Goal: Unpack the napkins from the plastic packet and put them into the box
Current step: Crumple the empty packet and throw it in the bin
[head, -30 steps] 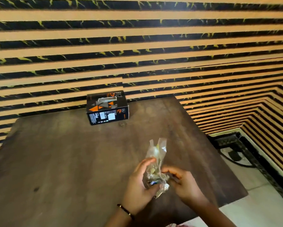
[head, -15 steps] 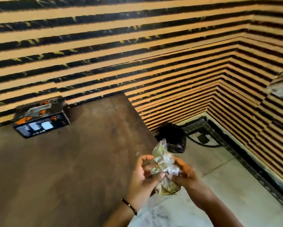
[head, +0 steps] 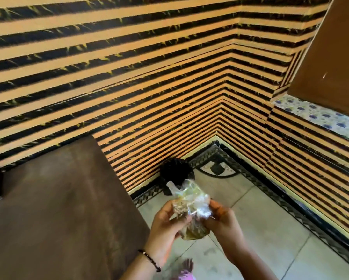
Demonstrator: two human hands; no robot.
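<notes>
**Both hands on the packet, off the table's right edge**

Left hand (head: 165, 223) and right hand (head: 222, 223) both grip the crinkly clear plastic packet (head: 189, 207), held over open floor tiles (head: 260, 229). Its long axis runs away from the person, loose end toward the black bin (head: 176, 171). No print readable. The table (head: 58, 199) edge sits just left.

Two walls (head: 129, 77) banded in orange and black stripes are seen meeting at a corner. A dark brown table (head: 58, 209) is set against the left-hand wall. The floor (head: 270, 229) is laid with pale tiles and bordered in a black pattern. A black bin (head: 175, 174) is placed near the table's far right corner
</notes>
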